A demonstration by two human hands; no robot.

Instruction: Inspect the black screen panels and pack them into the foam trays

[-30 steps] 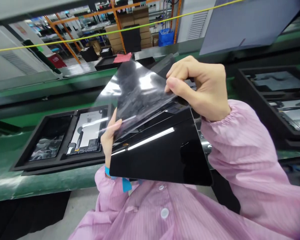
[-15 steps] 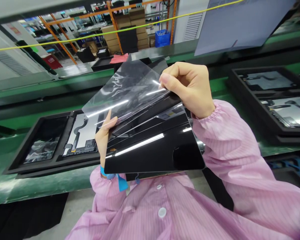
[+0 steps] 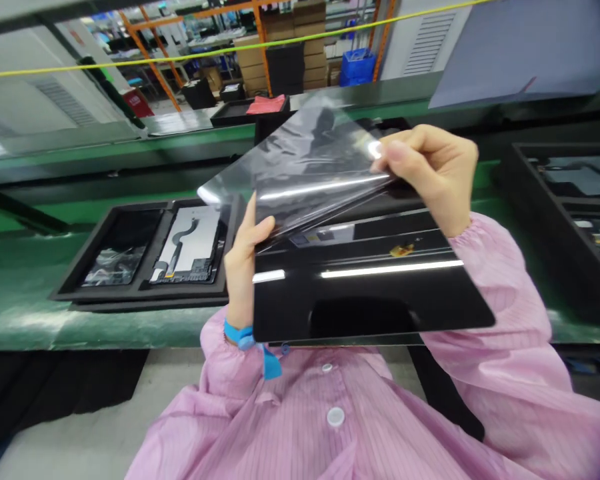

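I hold a glossy black panel (image 3: 370, 293) flat in front of my chest, above the edge of a green conveyor belt (image 3: 25, 307). My left hand (image 3: 243, 263) grips the panel's left edge, thumb on top, with a blue wrist strap (image 3: 240, 335) at the cuff. My right hand (image 3: 433, 177) pinches a corner of a clear protective film (image 3: 305, 167) and holds it lifted off the panel's far part. The film curves up and to the left, still lying on the panel near my left thumb.
A black foam tray (image 3: 145, 293) with a device back cover (image 3: 190, 243) and a dark part lies on the belt at left. Another black tray (image 3: 555, 220) sits at right. Behind run a yellow cord (image 3: 130, 61), orange racks, cartons and a blue crate (image 3: 357, 65).
The view has shifted, so the panel and both hands sit further right. The panel has tilted flatter, and my right hand keeps the film lifted, now drawn more to the right.
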